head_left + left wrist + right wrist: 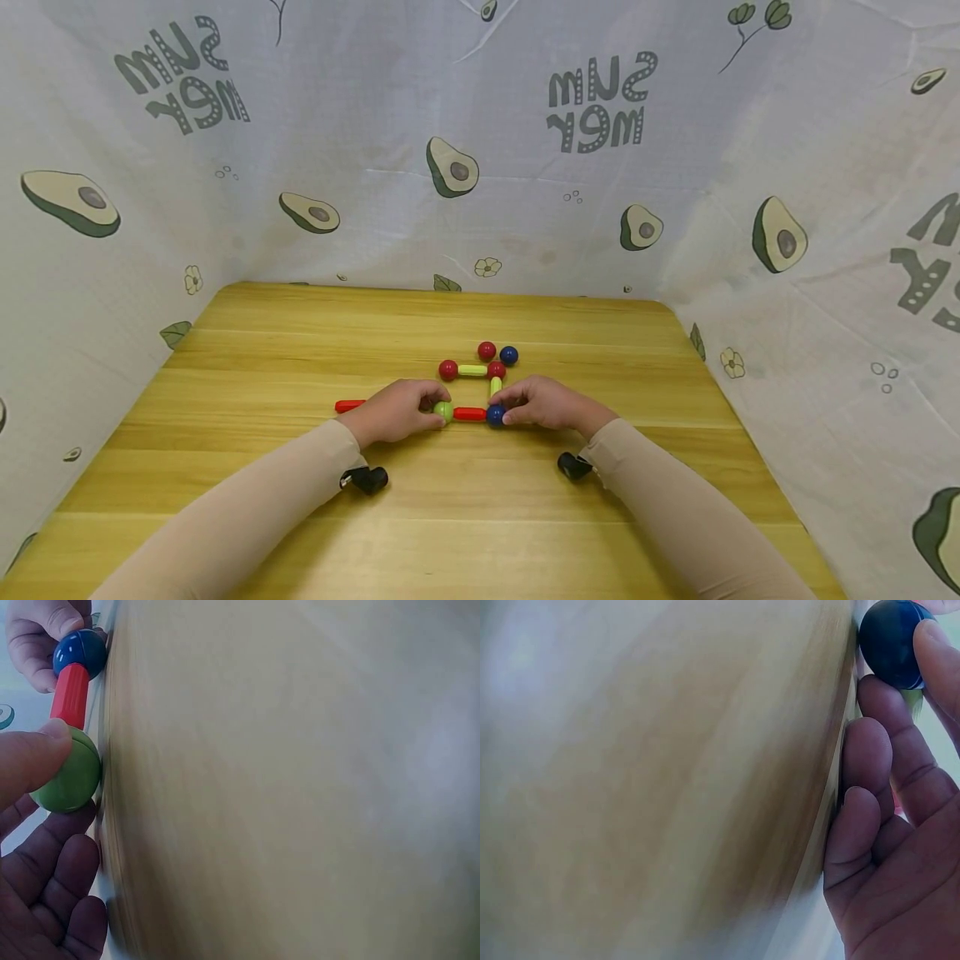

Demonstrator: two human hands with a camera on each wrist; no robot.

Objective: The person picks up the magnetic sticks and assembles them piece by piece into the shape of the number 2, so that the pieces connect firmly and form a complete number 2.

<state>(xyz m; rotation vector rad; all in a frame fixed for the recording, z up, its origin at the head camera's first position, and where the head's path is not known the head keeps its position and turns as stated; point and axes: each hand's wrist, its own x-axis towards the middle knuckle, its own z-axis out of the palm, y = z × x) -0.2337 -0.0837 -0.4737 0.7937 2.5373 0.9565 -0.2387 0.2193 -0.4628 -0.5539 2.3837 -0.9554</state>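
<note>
My left hand [397,411] pinches a green ball [444,411] between thumb and fingers. A short red rod [470,413] joins that ball to a blue ball [496,415], which my right hand [547,404] pinches from the other side. From the blue ball a yellow-green rod [496,386] runs back to a red ball [497,370]. A second yellow-green rod [473,370] links it leftward to another red ball [448,370]. In the left wrist view the thumb presses on the green ball [71,776]; the right wrist view shows the blue ball [894,643] at the fingertips.
Behind the joined pieces lie a loose red ball [487,351] and a loose blue ball [509,356]. A red rod [349,406] shows left of my left hand, partly covered by it. White printed cloth [525,217] surrounds the wooden table [465,517] at the back and sides.
</note>
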